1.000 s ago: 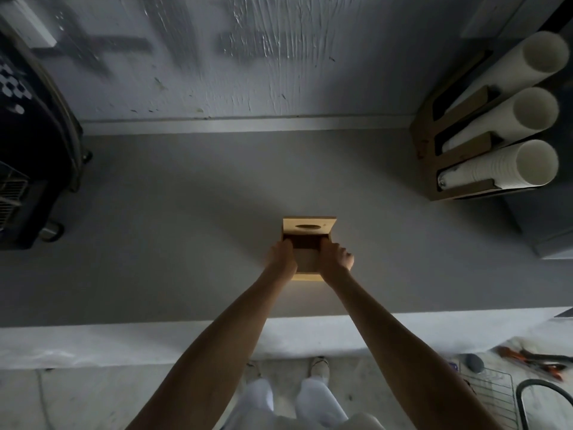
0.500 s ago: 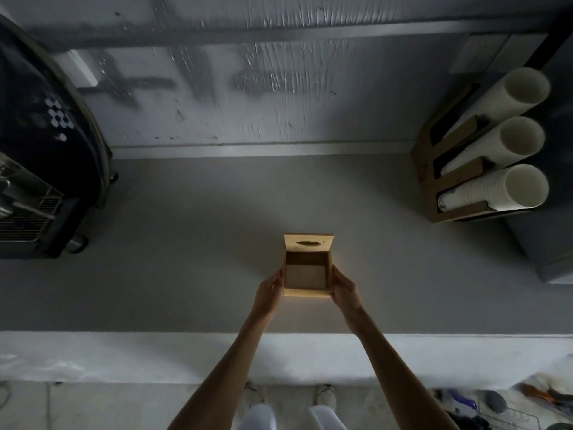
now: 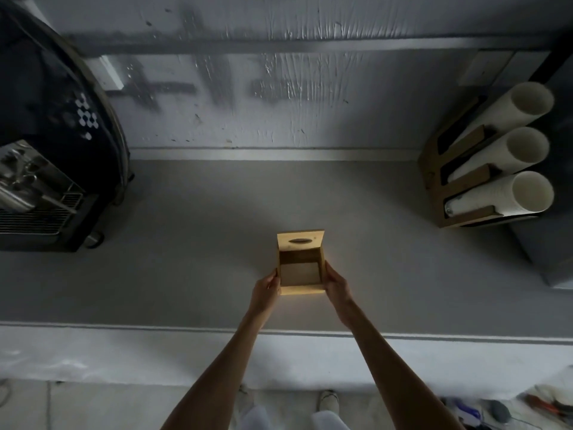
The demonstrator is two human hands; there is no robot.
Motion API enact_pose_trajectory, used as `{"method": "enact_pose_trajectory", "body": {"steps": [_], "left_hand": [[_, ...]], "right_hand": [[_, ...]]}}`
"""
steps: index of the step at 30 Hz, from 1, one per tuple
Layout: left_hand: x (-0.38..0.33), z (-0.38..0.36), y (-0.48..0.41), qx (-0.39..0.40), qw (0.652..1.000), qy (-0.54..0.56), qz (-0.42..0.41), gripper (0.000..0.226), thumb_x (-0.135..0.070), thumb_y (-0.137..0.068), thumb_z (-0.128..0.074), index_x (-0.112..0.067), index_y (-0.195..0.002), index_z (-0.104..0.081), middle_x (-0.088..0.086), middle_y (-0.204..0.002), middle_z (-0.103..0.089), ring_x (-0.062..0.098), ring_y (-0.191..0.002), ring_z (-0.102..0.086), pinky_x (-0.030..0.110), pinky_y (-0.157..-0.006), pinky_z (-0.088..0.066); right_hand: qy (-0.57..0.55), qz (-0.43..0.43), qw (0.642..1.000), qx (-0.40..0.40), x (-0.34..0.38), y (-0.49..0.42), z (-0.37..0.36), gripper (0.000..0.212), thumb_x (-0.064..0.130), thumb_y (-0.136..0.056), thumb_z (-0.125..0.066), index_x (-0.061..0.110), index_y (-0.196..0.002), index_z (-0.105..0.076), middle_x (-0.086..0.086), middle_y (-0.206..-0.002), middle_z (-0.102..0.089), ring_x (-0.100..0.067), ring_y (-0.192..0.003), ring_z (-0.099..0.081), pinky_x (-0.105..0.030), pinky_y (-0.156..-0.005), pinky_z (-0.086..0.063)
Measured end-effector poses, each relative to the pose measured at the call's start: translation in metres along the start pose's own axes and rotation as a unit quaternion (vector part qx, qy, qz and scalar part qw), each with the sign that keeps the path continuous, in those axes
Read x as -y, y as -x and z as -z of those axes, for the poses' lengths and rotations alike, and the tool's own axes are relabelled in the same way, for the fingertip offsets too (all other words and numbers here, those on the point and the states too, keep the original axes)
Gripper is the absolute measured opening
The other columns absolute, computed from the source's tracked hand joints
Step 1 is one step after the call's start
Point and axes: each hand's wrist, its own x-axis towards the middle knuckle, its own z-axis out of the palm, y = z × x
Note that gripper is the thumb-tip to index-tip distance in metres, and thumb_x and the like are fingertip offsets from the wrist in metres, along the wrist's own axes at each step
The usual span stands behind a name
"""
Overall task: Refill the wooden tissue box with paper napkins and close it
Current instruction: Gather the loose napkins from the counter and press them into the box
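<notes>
Both hands had moved since one second before: then they were over the opening of the wooden tissue box (image 3: 300, 274), and half a second before they were already at its sides, as now. The left hand (image 3: 264, 291) pressed its grip against the left wall of the box, fingers wrapped on the outer side, and the right hand (image 3: 337, 287) did the same on the right wall, so the box was clamped between the two hands. The box stood on the grey counter (image 3: 192, 259), near the middle and a little toward the front edge. Its lid (image 3: 300, 240) was open and leaned back at the far side, with a dark oval slot in it. Inside, only a pale flat bottom was seen; I could not tell if this was napkins or the bare floor of the box.

At the left, a dark machine (image 3: 49, 144) with a metal grill stood on the counter, well apart from the box. At the right, a wooden holder (image 3: 459, 193) carried three stacks of white paper cups (image 3: 508, 193) lying on their side.
</notes>
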Motion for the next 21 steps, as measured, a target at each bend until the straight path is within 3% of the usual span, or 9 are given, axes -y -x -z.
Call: {"method": "enact_pose_trajectory", "body": {"steps": [3, 5, 7, 10, 11, 14, 16, 18, 21], "left_hand": [[-0.007, 0.001, 0.003, 0.004, 1.0, 0.005, 0.003, 0.029, -0.013, -0.095, -0.04, -0.016, -0.081, -0.065, 0.018, -0.064, -0.049, 0.011, -0.055, -0.045, 0.03, -0.06, -0.033], [-0.009, 0.004, 0.003, 0.003, 1.0, 0.007, 0.002, 0.029, -0.013, -0.096, -0.04, -0.006, -0.088, -0.067, 0.033, -0.078, -0.052, 0.018, -0.055, -0.047, 0.029, -0.056, -0.031], [-0.005, 0.008, 0.002, 0.006, 1.0, 0.014, 0.002, 0.028, -0.014, -0.096, -0.041, 0.005, -0.093, -0.062, 0.033, -0.083, -0.056, 0.034, -0.061, -0.05, 0.027, -0.055, -0.031], [0.001, 0.012, 0.003, 0.01, 1.0, 0.021, 0.013, 0.029, -0.014, -0.093, -0.042, -0.009, -0.071, -0.061, 0.017, -0.061, -0.051, 0.028, -0.057, -0.044, 0.029, -0.054, -0.027], [0.0, 0.013, 0.003, 0.012, 1.0, 0.024, 0.014, 0.029, -0.014, -0.093, -0.043, -0.008, -0.072, -0.061, 0.022, -0.064, -0.052, 0.035, -0.059, -0.045, 0.028, -0.054, -0.028], [0.001, 0.012, 0.003, 0.012, 0.999, 0.035, 0.008, 0.03, -0.014, -0.097, -0.042, 0.013, -0.096, -0.055, 0.038, -0.1, -0.054, 0.05, -0.096, -0.049, 0.023, -0.052, -0.031], [0.001, 0.015, 0.003, 0.001, 0.999, 0.05, 0.005, 0.035, -0.019, -0.098, -0.043, 0.015, -0.1, -0.054, 0.04, -0.107, -0.053, 0.053, -0.104, -0.046, 0.036, -0.054, -0.041], [-0.002, 0.021, 0.004, -0.01, 0.999, 0.051, 0.013, 0.041, -0.026, -0.099, -0.044, 0.013, -0.103, -0.056, 0.038, -0.111, -0.055, 0.052, -0.107, -0.047, 0.056, -0.077, -0.049], [-0.001, 0.027, 0.005, -0.01, 0.999, 0.051, 0.013, 0.044, -0.028, -0.099, -0.044, 0.014, -0.105, -0.055, 0.039, -0.113, -0.053, 0.052, -0.11, -0.047, 0.061, -0.087, -0.043]], "right_hand": [[-0.013, -0.025, 1.0, 0.002, -0.03, -0.017, 0.001, 0.04, 0.015, -0.093, -0.039, 0.017, -0.123, -0.064, -0.012, -0.128, -0.061, -0.034, -0.125, -0.05, -0.046, -0.105, -0.038], [-0.026, -0.047, 0.999, -0.003, -0.02, -0.01, -0.008, 0.057, 0.049, -0.093, -0.044, 0.016, -0.139, -0.05, -0.008, -0.146, -0.048, -0.028, -0.138, -0.04, -0.048, -0.118, -0.026], [-0.034, -0.079, 0.996, -0.016, -0.017, -0.001, -0.014, 0.072, 0.061, -0.094, -0.033, 0.016, -0.15, -0.032, -0.002, -0.157, -0.031, -0.022, -0.146, -0.025, -0.044, -0.122, -0.014], [-0.049, -0.075, 0.995, -0.035, -0.015, 0.011, -0.021, 0.086, 0.074, -0.087, -0.025, 0.019, -0.153, -0.019, 0.0, -0.16, -0.022, -0.02, -0.148, -0.02, -0.044, -0.123, -0.009], [-0.05, -0.077, 0.995, -0.036, -0.019, 0.01, -0.022, 0.09, 0.077, -0.084, -0.025, 0.02, -0.153, -0.018, 0.0, -0.161, -0.022, -0.019, -0.148, -0.019, -0.044, -0.123, -0.008], [-0.07, -0.082, 0.994, -0.03, -0.026, 0.009, -0.022, 0.097, 0.083, -0.078, -0.027, 0.022, -0.153, -0.02, 0.002, -0.16, -0.024, -0.019, -0.148, -0.02, -0.044, -0.123, -0.009], [-0.071, -0.086, 0.993, -0.025, -0.021, 0.012, -0.026, 0.095, 0.082, -0.079, -0.025, 0.022, -0.153, -0.021, 0.002, -0.16, -0.025, -0.02, -0.148, -0.021, -0.044, -0.123, -0.009], [-0.062, -0.097, 0.993, -0.019, -0.01, 0.017, -0.035, 0.09, 0.078, -0.082, -0.02, 0.022, -0.153, -0.02, 0.002, -0.16, -0.024, -0.02, -0.148, -0.019, -0.043, -0.123, -0.009], [-0.058, -0.092, 0.994, -0.003, -0.013, 0.014, -0.038, 0.09, 0.076, -0.083, -0.017, 0.021, -0.154, -0.018, 0.001, -0.161, -0.022, -0.021, -0.149, -0.018, -0.042, -0.123, -0.01]]}}
